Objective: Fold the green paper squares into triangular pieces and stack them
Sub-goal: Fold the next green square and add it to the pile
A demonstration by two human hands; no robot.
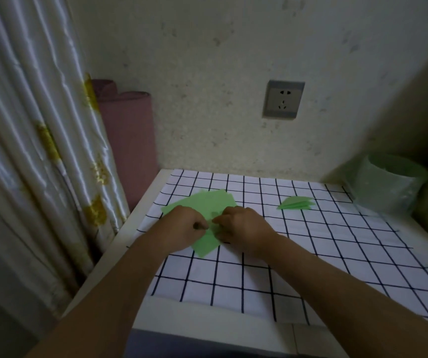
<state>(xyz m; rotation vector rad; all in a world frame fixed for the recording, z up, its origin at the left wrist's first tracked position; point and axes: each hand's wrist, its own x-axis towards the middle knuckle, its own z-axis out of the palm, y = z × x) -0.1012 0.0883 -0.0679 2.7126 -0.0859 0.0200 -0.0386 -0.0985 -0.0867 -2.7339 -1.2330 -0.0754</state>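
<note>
Checked cloth (311, 254) served as work surface. Item: one green sheet (206, 245), at the cloth's near left, pinched by the curled fingers of left hand (187, 226) and right hand (244, 228), both closed on it. Just behind the hands lay a pile of squares (207, 200), unfolded. Well apart to the right sat the triangles (295, 203), stacked. Step judged: folding a sheet, task part done. Next move called for corners matched, then a firm crease.
</note>
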